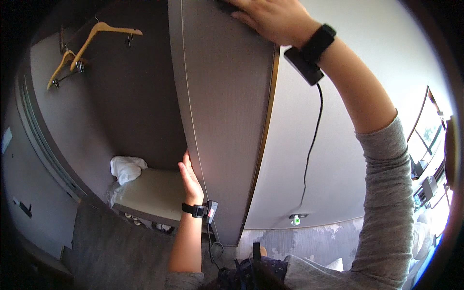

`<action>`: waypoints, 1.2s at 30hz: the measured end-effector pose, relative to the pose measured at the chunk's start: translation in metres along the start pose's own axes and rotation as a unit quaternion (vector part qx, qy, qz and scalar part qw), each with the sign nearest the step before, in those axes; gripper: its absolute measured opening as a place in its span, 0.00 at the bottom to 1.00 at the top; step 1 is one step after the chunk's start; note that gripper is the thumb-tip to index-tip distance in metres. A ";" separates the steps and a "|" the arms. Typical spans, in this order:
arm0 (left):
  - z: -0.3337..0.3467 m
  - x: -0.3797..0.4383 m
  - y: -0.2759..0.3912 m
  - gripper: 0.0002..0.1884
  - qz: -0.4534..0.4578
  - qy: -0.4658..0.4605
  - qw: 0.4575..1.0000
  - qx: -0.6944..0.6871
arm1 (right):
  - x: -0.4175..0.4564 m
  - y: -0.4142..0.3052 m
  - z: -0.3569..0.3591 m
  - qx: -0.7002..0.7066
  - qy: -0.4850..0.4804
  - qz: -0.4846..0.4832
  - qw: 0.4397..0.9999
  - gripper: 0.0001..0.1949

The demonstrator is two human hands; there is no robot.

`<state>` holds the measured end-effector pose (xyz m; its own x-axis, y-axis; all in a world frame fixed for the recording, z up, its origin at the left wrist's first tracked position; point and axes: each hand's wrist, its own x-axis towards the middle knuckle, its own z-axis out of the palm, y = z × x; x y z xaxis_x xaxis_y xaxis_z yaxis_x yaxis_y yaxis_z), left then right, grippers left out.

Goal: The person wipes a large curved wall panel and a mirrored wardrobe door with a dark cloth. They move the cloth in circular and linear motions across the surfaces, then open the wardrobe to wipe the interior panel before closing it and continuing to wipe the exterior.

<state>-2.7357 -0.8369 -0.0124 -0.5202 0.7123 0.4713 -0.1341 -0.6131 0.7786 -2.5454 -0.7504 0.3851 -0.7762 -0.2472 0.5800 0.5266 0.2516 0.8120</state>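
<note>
A tall grey-brown wardrobe panel stands in front of me, a thin pale line running down it and a gold-coloured strip along its right edge. My left hand rests against its left side, thumb apart from the fingers, some fingertips hidden behind the edge. High on the panel is my right hand, reaching left across the top. Its fingertips are cut off by the picture's top, and something dark lies beneath them that I cannot make out. Both wrists wear black straps with small devices and cables.
Wooden hangers with metal clips hang in the open wardrobe at left. A white cloth bundle lies on the beige shelf. Further left is a door with a dark handle. A wall socket holds a white plug. Windows appear far right.
</note>
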 end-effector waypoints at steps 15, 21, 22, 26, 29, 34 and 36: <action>0.004 -0.002 0.011 0.42 -0.023 -0.066 0.997 -0.028 | -0.158 -0.284 0.002 0.193 -0.153 0.056 0.968 0.38; 0.003 -0.003 0.016 0.45 -0.064 -0.084 0.993 0.061 | -0.218 -0.363 0.022 0.225 -0.188 -0.102 0.951 0.37; 0.000 -0.003 0.016 0.45 -0.060 -0.090 0.992 0.067 | -0.234 -0.378 0.023 0.220 -0.188 -0.128 0.949 0.37; 0.004 -0.003 0.017 0.43 -0.058 -0.097 0.989 0.091 | -0.314 -0.413 0.031 0.198 -0.213 -0.279 0.915 0.36; -0.013 0.000 -0.007 0.42 -0.043 -0.088 0.992 0.078 | -0.327 -0.388 0.031 0.162 -0.233 -0.373 0.883 0.34; -0.004 0.000 -0.015 0.38 -0.040 -0.036 0.997 0.063 | -0.285 -0.297 0.040 0.153 -0.168 -0.312 0.922 0.33; -0.026 0.000 -0.016 0.38 -0.023 -0.063 0.995 0.078 | -0.234 -0.239 0.038 0.176 -0.124 -0.187 0.958 0.32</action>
<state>-2.7558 -0.8361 -0.0359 -0.4060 0.7815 0.4738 -0.0185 -0.5254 0.8507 -2.5024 -0.7175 0.0525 -0.9696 -0.1617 0.1835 0.0800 0.4993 0.8627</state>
